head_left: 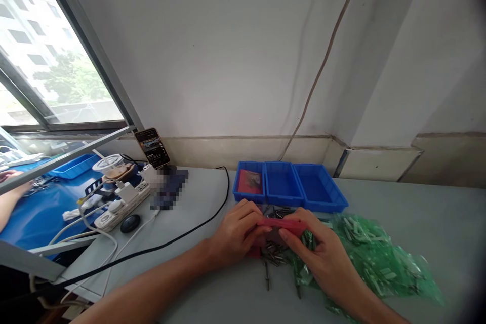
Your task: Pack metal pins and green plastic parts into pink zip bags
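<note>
A small red plastic bag (283,223) is stretched between my two hands above the table. My left hand (240,231) pinches its left end, and my right hand (318,244) grips the right end between thumb and fingers. What lies inside the bag is not clear. Below and behind it is a pile of small metal rivet-like parts (276,257), partly covered by my hands. One long thin metal part (267,277) lies apart, nearer to me. Another bit of red (253,251) shows under my left hand.
Blue trays (321,186) stand joined by the wall; the left compartment holds a red bag (250,182). Green plastic bags (383,255) of parts lie right. A black cable (170,241) crosses the left side, near a power strip (123,207), mouse (130,223) and propped phone (152,148). Another person's arm (13,195) shows far left.
</note>
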Demonstrator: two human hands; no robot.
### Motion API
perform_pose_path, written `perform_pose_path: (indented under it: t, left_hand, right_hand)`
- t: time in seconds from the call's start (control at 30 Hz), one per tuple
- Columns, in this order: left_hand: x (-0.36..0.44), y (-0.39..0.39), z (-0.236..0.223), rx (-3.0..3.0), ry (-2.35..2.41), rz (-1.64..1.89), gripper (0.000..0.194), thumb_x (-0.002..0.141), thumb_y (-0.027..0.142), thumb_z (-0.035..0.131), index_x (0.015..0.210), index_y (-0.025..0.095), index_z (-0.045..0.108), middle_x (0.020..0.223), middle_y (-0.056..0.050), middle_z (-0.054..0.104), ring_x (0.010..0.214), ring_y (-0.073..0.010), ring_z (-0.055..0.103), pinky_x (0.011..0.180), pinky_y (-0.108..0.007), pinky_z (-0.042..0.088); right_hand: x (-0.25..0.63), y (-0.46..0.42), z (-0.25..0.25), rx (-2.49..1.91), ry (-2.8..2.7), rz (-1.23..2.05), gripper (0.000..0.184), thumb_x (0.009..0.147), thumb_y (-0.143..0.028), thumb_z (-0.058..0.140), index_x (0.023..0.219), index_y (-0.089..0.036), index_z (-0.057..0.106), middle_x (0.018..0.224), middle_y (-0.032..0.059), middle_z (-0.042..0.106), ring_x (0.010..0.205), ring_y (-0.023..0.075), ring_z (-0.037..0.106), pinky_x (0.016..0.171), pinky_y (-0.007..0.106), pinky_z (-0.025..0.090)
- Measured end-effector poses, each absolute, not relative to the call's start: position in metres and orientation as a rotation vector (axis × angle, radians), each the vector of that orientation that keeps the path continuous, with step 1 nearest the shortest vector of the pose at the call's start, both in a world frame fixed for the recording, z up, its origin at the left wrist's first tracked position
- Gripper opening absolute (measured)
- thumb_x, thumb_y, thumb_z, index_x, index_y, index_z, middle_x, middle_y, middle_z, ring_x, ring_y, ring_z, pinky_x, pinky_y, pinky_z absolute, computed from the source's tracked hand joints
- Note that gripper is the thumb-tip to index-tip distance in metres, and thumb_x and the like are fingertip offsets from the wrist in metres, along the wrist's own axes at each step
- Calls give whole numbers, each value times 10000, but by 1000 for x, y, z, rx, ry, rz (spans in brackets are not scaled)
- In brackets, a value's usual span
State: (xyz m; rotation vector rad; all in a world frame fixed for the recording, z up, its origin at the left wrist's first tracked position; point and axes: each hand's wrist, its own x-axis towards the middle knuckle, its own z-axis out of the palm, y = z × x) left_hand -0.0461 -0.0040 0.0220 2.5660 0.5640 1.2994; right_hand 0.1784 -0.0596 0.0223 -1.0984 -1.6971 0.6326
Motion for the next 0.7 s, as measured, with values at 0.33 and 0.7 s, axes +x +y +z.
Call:
perform_pose_path:
  t: [0.33, 0.7]
  left_hand:
    - [-46, -6, 22, 2604, 599, 1270, 354, 1152, 343, 488, 913, 154, 670, 863, -75, 670, 796, -180, 563, 740, -314, 483]
    - [-48, -2, 16, 2599, 580, 1275, 238, 1111, 345, 573, 1022, 155, 686, 984, -102, 713, 928, -222, 593, 858, -362, 528]
  right_hand:
    - [179, -60, 29, -1050, -1760, 619, 190, 1056, -346, 634, 930, -267, 752, 894, 47, 717, 877, 247, 638, 799, 372, 526]
    - [178, -62, 28, -1070, -1710, 636, 215, 1076, -361, 612, 935, -264, 741, 921, 41, 672, 882, 228, 643, 793, 325, 536]
